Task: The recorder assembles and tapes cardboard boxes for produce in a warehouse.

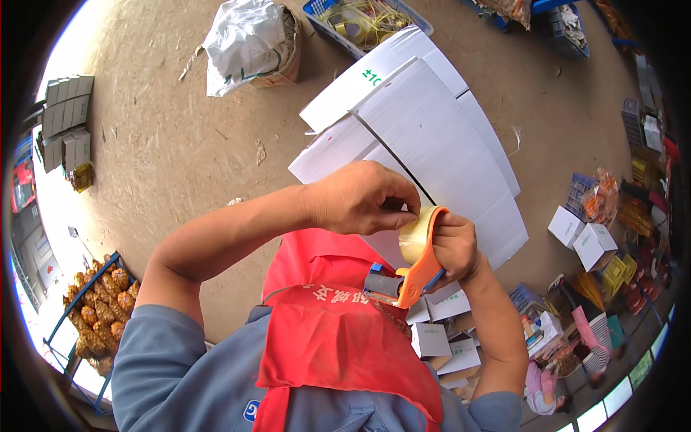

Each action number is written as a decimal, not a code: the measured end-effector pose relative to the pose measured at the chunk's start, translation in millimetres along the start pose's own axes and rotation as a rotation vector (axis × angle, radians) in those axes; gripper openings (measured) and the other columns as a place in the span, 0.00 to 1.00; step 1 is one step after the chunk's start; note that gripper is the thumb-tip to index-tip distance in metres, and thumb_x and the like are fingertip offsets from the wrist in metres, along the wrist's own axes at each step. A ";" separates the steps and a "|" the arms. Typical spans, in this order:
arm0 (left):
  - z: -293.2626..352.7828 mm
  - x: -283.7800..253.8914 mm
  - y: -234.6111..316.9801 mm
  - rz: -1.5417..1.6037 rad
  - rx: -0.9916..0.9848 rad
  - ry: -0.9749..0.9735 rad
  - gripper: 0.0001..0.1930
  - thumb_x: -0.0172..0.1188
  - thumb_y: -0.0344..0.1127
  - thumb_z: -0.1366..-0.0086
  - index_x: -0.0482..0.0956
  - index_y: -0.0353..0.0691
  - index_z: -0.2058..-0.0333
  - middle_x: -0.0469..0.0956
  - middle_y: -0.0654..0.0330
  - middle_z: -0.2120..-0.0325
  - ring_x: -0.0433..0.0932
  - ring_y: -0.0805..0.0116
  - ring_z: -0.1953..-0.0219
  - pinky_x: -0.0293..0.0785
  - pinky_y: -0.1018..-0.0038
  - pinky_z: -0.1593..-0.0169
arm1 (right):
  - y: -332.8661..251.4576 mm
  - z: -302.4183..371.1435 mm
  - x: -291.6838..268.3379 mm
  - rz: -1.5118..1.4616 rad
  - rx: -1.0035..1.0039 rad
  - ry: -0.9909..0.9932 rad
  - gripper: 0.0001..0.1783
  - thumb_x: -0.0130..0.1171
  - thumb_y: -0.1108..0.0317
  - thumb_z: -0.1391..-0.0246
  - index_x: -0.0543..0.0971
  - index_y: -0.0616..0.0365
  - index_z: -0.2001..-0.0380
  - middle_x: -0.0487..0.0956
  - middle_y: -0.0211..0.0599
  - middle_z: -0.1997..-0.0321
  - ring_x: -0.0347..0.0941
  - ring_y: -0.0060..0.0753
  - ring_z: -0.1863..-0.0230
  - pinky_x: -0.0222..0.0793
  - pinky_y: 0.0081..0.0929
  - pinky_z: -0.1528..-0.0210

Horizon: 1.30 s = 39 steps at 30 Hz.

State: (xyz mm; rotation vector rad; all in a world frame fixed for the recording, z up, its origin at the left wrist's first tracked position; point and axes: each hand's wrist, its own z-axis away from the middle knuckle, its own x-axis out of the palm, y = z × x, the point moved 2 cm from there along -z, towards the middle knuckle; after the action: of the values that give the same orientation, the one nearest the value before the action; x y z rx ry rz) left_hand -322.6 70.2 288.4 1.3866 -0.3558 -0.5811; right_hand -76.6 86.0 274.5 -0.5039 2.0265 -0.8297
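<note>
My right hand [455, 248] is wrapped round an orange tape dispenser [425, 268] with a grey roller and blue parts at its lower end. A roll of yellowish clear packing tape [415, 241] is mounted on the dispenser. My left hand [367, 200] is closed, thumb and forefinger pinched at the upper left edge of the roll. Whether a loose tape end lies between them is too small to see. White cardboard [439, 137] in overlapping flat panels lies just beyond both hands. I wear a red apron [345, 338], which hangs below the dispenser.
A white sack over a basket [248, 47] and a blue crate [345, 39] of yellow strapping stand at the far side. Stacked boxes [68, 122] and netted produce [101, 309] are on the left. Boxes [586, 234], crates and several people fill the right.
</note>
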 end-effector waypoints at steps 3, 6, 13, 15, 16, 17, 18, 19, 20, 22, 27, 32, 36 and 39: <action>0.8 1.4 0.9 -0.043 -0.045 -0.020 0.09 0.68 0.35 0.33 0.84 0.39 0.57 0.83 0.54 0.73 0.83 0.59 0.70 0.78 0.65 0.63 | -0.2 -0.8 -0.3 0.001 -0.006 -0.012 0.32 0.70 0.34 0.47 0.83 0.57 0.75 0.83 0.35 0.75 0.84 0.37 0.73 0.81 0.34 0.58; 2.1 7.9 1.3 -0.060 -0.045 0.016 0.10 0.67 0.37 0.36 0.83 0.40 0.60 0.82 0.55 0.77 0.84 0.54 0.72 0.79 0.60 0.64 | -1.3 -1.8 0.4 0.019 -0.020 -0.023 0.32 0.71 0.34 0.48 0.83 0.56 0.75 0.83 0.35 0.75 0.84 0.37 0.73 0.81 0.34 0.58; 3.3 23.9 -5.0 0.066 0.000 0.104 0.07 0.64 0.34 0.40 0.80 0.40 0.63 0.78 0.58 0.80 0.79 0.59 0.78 0.75 0.65 0.69 | -1.5 1.1 1.6 0.048 -0.039 -0.022 0.30 0.71 0.35 0.49 0.81 0.54 0.77 0.83 0.33 0.75 0.83 0.34 0.73 0.80 0.32 0.59; 3.1 19.4 -3.8 0.237 -0.056 0.085 0.06 0.63 0.31 0.38 0.79 0.39 0.63 0.75 0.61 0.82 0.75 0.67 0.78 0.73 0.70 0.69 | -0.3 3.5 0.7 0.029 -0.016 -0.032 0.30 0.71 0.36 0.50 0.80 0.54 0.77 0.82 0.32 0.75 0.83 0.34 0.73 0.81 0.32 0.59; 1.8 14.5 -2.2 0.346 -0.080 0.078 0.05 0.62 0.29 0.37 0.78 0.38 0.63 0.73 0.64 0.82 0.73 0.72 0.78 0.72 0.73 0.69 | 0.6 4.5 0.7 0.025 -0.003 -0.048 0.29 0.72 0.36 0.50 0.80 0.54 0.78 0.82 0.32 0.75 0.83 0.34 0.73 0.81 0.32 0.58; -0.4 10.1 -1.0 0.447 -0.168 0.056 0.04 0.61 0.27 0.35 0.77 0.38 0.62 0.71 0.68 0.83 0.71 0.77 0.78 0.71 0.76 0.69 | 0.9 5.3 0.6 0.035 -0.008 -0.052 0.28 0.71 0.37 0.50 0.80 0.53 0.78 0.82 0.31 0.76 0.83 0.34 0.73 0.81 0.32 0.58; -3.2 5.1 0.8 0.533 -0.256 0.062 0.08 0.59 0.29 0.30 0.80 0.35 0.55 0.68 0.68 0.82 0.69 0.80 0.76 0.70 0.78 0.67 | 1.0 5.8 0.9 0.042 -0.012 -0.057 0.27 0.71 0.39 0.50 0.80 0.53 0.78 0.82 0.31 0.76 0.83 0.33 0.73 0.82 0.33 0.58; -6.7 -3.1 2.8 0.406 -0.282 0.033 0.13 0.57 0.29 0.28 0.80 0.35 0.48 0.69 0.67 0.82 0.70 0.80 0.76 0.70 0.77 0.67 | 1.1 6.0 1.6 0.059 -0.017 -0.076 0.26 0.71 0.40 0.51 0.80 0.53 0.78 0.82 0.31 0.76 0.83 0.33 0.73 0.82 0.33 0.57; -10.6 -10.4 4.7 0.246 -0.322 -0.002 0.18 0.55 0.30 0.26 0.80 0.34 0.41 0.70 0.65 0.82 0.70 0.79 0.77 0.70 0.77 0.68 | 1.0 6.0 1.5 0.051 -0.022 -0.059 0.25 0.71 0.41 0.51 0.80 0.53 0.78 0.82 0.31 0.76 0.83 0.33 0.73 0.82 0.33 0.57; -18.4 -12.6 9.1 0.324 -0.413 -0.177 0.22 0.54 0.29 0.25 0.78 0.36 0.35 0.71 0.65 0.81 0.70 0.78 0.77 0.70 0.76 0.68 | 0.9 5.6 2.1 0.060 -0.028 -0.050 0.23 0.71 0.44 0.50 0.81 0.54 0.77 0.82 0.31 0.76 0.83 0.33 0.73 0.83 0.33 0.56; -28.4 -11.6 10.6 0.333 -0.431 -0.337 0.24 0.55 0.29 0.26 0.78 0.37 0.33 0.73 0.64 0.80 0.72 0.77 0.77 0.71 0.74 0.70 | 1.0 5.0 3.2 0.086 -0.050 -0.028 0.17 0.69 0.51 0.53 0.83 0.54 0.76 0.84 0.31 0.75 0.85 0.32 0.71 0.83 0.32 0.54; -27.3 -12.1 4.2 0.290 -0.395 -0.277 0.19 0.58 0.30 0.28 0.81 0.36 0.41 0.77 0.63 0.79 0.74 0.78 0.77 0.72 0.74 0.69 | 2.2 7.1 2.7 0.058 -0.024 -0.051 0.13 0.67 0.55 0.57 0.83 0.53 0.76 0.84 0.30 0.75 0.84 0.31 0.71 0.83 0.32 0.55; -32.8 -15.6 4.8 0.217 -0.320 -0.279 0.14 0.60 0.32 0.27 0.82 0.36 0.47 0.81 0.61 0.78 0.76 0.76 0.75 0.73 0.72 0.68 | 2.4 7.4 1.8 0.052 -0.024 -0.063 0.13 0.66 0.56 0.59 0.83 0.53 0.76 0.84 0.30 0.74 0.84 0.31 0.72 0.82 0.32 0.55; -36.9 -20.6 5.4 0.215 -0.431 -0.368 0.13 0.62 0.35 0.27 0.83 0.36 0.48 0.83 0.60 0.76 0.78 0.74 0.73 0.75 0.71 0.66 | 2.2 6.2 1.5 0.053 -0.021 -0.057 0.12 0.66 0.57 0.60 0.82 0.53 0.76 0.84 0.30 0.74 0.84 0.31 0.71 0.82 0.32 0.56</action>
State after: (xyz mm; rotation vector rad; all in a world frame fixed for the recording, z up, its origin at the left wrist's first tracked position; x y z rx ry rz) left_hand -317.7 112.5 289.6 0.8131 -0.6262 -0.6877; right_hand -72.3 84.3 269.6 -0.4784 1.9900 -0.7549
